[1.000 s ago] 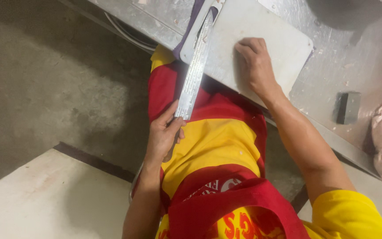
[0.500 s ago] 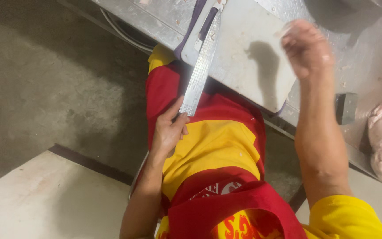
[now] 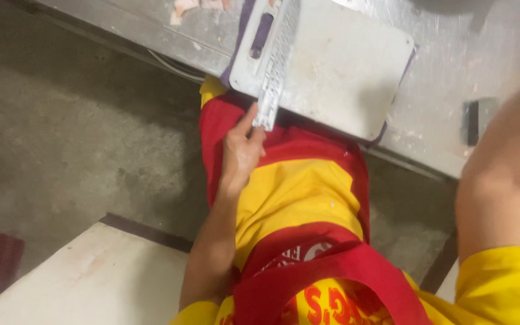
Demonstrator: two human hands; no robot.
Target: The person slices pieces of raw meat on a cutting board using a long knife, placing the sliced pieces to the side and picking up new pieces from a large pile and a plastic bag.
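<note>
The right hand, raised over the board half a second earlier, is now lifted out of view; only the bare forearm is seen. The left hand [image 3: 241, 153] is closed on the lower end of a long, flat metal blade [image 3: 275, 69], which extends above the fingers across a pale rectangular cutting board [image 3: 350, 78].

A long flat metal blade [image 3: 274, 72], pale grey and blurred, is lying slantwise across the left part of a white cutting board [image 3: 338, 66], its lower end jutting past the board's near edge; the board is resting on a grey metal counter [image 3: 446, 90]
</note>
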